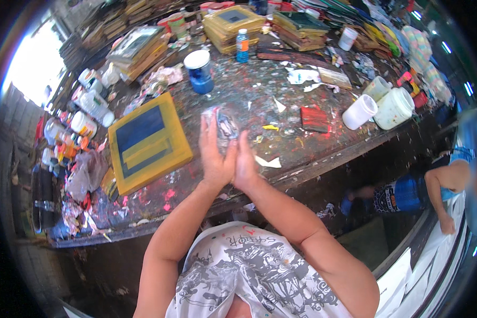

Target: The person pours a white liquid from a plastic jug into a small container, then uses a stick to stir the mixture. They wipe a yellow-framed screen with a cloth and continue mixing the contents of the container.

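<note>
My left hand [215, 157] and my right hand [244, 163] meet over the middle of the table, heels close together. Between their fingers is a crumpled, stained wad [225, 126], whitish with dark and pink patches. Whether it is cloth, paper or plastic I cannot make out. Left of my hands lies a yellow-framed printing screen [181, 139] with dark blue areas in its mesh. Beyond my fingers stands a white tub [198, 59] with blue paint down its lower half.
Stacked frames [233, 32] and a blue bottle [242, 49] with an orange label stand at the back. White containers [359, 111] and a red block [315, 120] are on the right. Assorted bottles [84, 124] crowd the left edge. Another person's arm [443, 191] shows at far right.
</note>
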Demonstrator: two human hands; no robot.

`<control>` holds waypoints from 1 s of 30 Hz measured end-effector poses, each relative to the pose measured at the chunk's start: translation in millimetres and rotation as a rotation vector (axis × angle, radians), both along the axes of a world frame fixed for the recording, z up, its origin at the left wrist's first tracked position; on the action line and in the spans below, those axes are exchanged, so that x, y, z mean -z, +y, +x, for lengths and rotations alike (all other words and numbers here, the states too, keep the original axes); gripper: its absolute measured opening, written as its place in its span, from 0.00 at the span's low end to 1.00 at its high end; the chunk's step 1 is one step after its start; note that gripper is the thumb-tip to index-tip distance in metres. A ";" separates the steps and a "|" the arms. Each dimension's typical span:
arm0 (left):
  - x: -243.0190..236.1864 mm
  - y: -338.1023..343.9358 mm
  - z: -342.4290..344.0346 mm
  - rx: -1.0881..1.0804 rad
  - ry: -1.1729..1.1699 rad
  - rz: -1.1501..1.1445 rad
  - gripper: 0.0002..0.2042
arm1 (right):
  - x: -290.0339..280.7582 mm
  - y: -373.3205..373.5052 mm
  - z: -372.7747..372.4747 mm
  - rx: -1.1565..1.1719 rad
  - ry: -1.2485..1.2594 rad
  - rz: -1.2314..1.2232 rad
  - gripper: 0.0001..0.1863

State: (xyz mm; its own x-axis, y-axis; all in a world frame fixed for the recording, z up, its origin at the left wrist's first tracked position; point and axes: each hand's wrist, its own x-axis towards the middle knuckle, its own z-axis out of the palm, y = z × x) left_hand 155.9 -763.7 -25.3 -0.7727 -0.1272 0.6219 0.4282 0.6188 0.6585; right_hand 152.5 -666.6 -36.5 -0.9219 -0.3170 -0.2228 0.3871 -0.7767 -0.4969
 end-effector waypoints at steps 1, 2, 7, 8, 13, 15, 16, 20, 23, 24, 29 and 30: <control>-10.7 -2.5 -1.6 -0.039 0.045 -0.062 0.37 | -2.8 -2.7 5.4 -0.033 -0.024 -0.057 0.36; -19.0 -7.9 -3.9 -0.028 0.019 -0.074 0.31 | 0.6 -8.2 10.3 -0.024 0.038 -0.091 0.37; -47.0 -54.9 -16.7 0.027 -0.056 -0.167 0.14 | 3.9 -3.8 45.4 -0.210 0.414 0.054 0.41; -48.7 -65.6 -15.6 0.033 -0.036 -0.176 0.13 | 4.7 6.5 49.2 -0.218 0.512 0.207 0.39; -80.5 -141.3 5.4 0.035 -0.104 -0.166 0.11 | 13.5 77.2 74.1 -0.137 0.580 0.646 0.27; -90.2 -181.6 20.4 -0.010 -0.142 -0.238 0.10 | 21.1 101.3 90.1 0.002 0.398 0.765 0.23; -84.5 -201.2 24.1 -0.018 -0.047 -0.233 0.09 | 26.3 110.8 99.8 0.066 0.300 0.821 0.21; -42.0 -273.8 38.6 -0.157 -0.101 -0.329 0.15 | 40.8 134.5 132.7 0.275 0.122 0.938 0.18; -9.0 -289.4 51.9 -0.283 -0.231 -0.690 0.29 | 29.2 113.1 155.5 0.383 0.077 0.922 0.18; 8.6 -288.6 53.6 -0.250 -0.414 -0.743 0.34 | 25.3 100.9 161.2 0.383 0.080 0.931 0.17; 14.6 -226.7 37.4 -0.079 -0.490 -0.993 0.40 | 33.1 55.4 200.2 0.216 0.303 1.086 0.17; 11.4 -217.0 31.8 -0.058 -0.466 -1.013 0.40 | 37.8 48.0 207.8 0.165 0.322 1.065 0.16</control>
State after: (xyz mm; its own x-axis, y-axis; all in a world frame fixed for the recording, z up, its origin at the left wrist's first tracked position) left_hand 187.7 -980.7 -36.7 -0.9667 0.2313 0.1099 0.2243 0.9718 -0.0723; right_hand 360.3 -618.5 -74.3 -0.9984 0.0239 -0.0513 0.0529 0.0733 -0.9959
